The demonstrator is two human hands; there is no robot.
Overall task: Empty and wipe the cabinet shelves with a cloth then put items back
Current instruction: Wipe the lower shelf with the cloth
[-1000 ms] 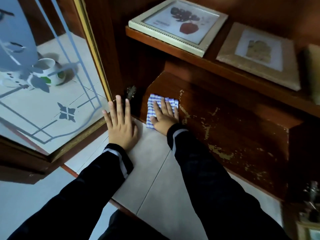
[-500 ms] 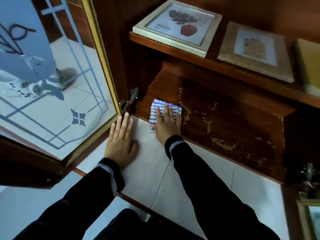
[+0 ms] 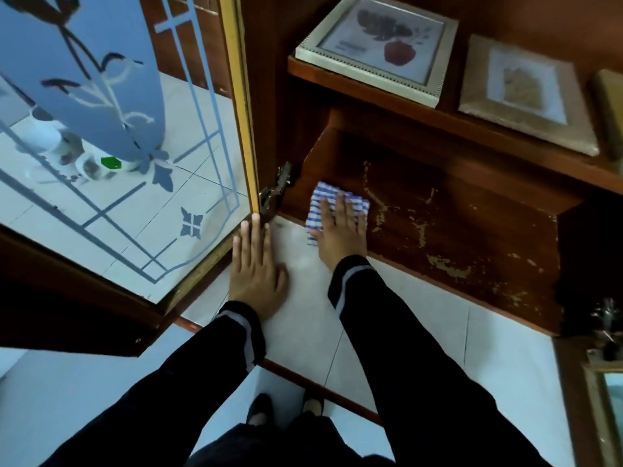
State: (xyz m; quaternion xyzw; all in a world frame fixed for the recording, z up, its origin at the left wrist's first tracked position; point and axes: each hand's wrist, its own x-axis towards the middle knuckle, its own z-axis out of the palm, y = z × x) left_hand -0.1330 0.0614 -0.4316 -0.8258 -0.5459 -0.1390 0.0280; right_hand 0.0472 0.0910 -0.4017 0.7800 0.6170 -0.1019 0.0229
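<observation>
Two hands flat, fingers straight: right hand (image 3: 338,232) presses the checked cloth (image 3: 320,198) onto the bottom shelf (image 3: 465,241) at its front-left corner, worn board stretching rightward from it, while left hand (image 3: 256,267) braces on the tile (image 3: 303,318), gripping nothing.

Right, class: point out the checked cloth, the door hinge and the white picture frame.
checked cloth (image 3: 320,193): head view, upper left corner.
door hinge (image 3: 279,187): head view, metal arm.
white picture frame (image 3: 365,75): head view, near rail.

Left hand (image 3: 258,274) slid back along floor tile (image 3: 303,318), toward person.
</observation>
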